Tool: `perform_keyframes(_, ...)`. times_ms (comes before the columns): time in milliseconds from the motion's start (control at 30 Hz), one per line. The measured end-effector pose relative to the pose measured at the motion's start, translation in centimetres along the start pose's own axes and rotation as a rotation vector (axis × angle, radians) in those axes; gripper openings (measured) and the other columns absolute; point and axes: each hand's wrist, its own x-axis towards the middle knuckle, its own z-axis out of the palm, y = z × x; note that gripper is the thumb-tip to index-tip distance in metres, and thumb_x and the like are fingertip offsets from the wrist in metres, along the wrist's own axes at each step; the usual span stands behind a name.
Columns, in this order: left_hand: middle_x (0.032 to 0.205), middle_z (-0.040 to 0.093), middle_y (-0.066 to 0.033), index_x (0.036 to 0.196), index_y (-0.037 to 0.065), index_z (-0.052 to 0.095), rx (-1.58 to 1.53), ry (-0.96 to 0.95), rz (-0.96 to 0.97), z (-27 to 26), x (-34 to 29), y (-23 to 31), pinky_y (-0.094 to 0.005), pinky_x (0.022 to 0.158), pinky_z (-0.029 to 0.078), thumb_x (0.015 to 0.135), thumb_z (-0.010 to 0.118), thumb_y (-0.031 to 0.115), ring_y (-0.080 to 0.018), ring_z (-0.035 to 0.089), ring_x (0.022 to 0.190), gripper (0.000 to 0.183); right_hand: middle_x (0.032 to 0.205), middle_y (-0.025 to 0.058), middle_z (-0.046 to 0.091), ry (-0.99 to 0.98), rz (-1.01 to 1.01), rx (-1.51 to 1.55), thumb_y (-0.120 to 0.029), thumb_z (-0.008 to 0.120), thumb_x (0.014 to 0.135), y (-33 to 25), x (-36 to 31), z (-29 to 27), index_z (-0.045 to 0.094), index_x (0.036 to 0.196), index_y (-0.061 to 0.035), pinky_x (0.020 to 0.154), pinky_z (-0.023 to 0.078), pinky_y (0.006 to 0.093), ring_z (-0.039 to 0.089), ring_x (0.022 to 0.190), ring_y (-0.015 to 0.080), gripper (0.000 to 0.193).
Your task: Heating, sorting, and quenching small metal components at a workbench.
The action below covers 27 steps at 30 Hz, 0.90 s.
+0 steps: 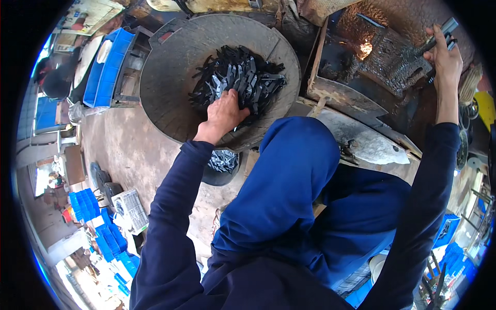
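Note:
A large round metal basin point(170, 98) holds a pile of dark, narrow metal pieces point(243, 77), some with shiny faces. My left hand point(223, 114) reaches over its near rim into the pile, fingers bent down onto the pieces. A bright tip pokes out below the thumb; the fingertips are partly hidden. At the upper right, my right hand point(446, 59) is closed around a grey metal bar point(449, 26), with dark metal parts beside the fingers. This hand is over a wet, sludge-coated trough point(341, 95) with a bright orange glow point(365, 50) inside.
Below the basin stands a smaller dark container point(222, 178) of shiny metal pieces. A pale, stained board point(374, 142) lies between the trough and my knees. Blue trays point(107, 67) stand at the left, with more blue bins point(106, 227) at the lower left.

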Motion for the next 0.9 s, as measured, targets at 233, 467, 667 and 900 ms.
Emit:
perform_keyframes(233, 0.107, 0.068, -0.0229, 0.110, 0.000, 0.059, -0.042, 0.051, 0.109, 0.1, -0.2, -0.7, -0.0460, 0.087, 0.056, 0.082, 0.080, 0.029, -0.0404, 0.068, 0.103, 0.046, 0.060, -0.0071, 0.038, -0.015, 0.028, 0.091, -0.045, 0.071, 0.097, -1.4, -1.3, 0.3, 0.076, 0.113, -0.0034, 0.058, 0.046, 0.0219, 0.047, 0.056, 0.0052, 0.045)
perform_keyframes(467, 0.086, 0.069, -0.0228, 0.098, 0.002, 0.059, -0.460, 0.038, 0.022, 0.7, 0.3, -3.6, -0.0456, 0.075, 0.053, 0.084, 0.071, 0.013, -0.0422, 0.069, 0.087, 0.021, 0.059, -0.0071, 0.038, -0.013, 0.015, 0.084, -0.046, 0.070, 0.097, -1.4, -1.3, 0.5, 0.076, 0.113, -0.0036, 0.056, 0.045, 0.0216, 0.047, 0.055, 0.0050, 0.046)
perform_keyframes(667, 0.081, 0.067, -0.0199, 0.099, 0.003, 0.060, -0.509, 0.175, 0.037, 1.4, 1.1, -5.2, -0.0428, 0.075, 0.054, 0.089, 0.064, 0.012, -0.0354, 0.070, 0.083, 0.015, 0.058, -0.0068, 0.037, 0.001, 0.035, 0.088, -0.045, 0.070, 0.097, -1.6, -1.5, 0.6, 0.076, 0.113, -0.0039, 0.056, 0.045, 0.0218, 0.046, 0.053, 0.0052, 0.045)
perform_keyframes(900, 0.088, 0.070, -0.0214, 0.107, 0.002, 0.066, -0.596, 0.052, -0.040, 1.1, 0.9, -4.6, -0.0417, 0.079, 0.054, 0.093, 0.061, 0.019, -0.0347, 0.071, 0.088, 0.022, 0.057, -0.0067, 0.036, -0.003, 0.029, 0.108, -0.044, 0.070, 0.097, -1.4, -1.3, 0.7, 0.076, 0.112, -0.0032, 0.055, 0.045, 0.0222, 0.044, 0.052, 0.0048, 0.044)
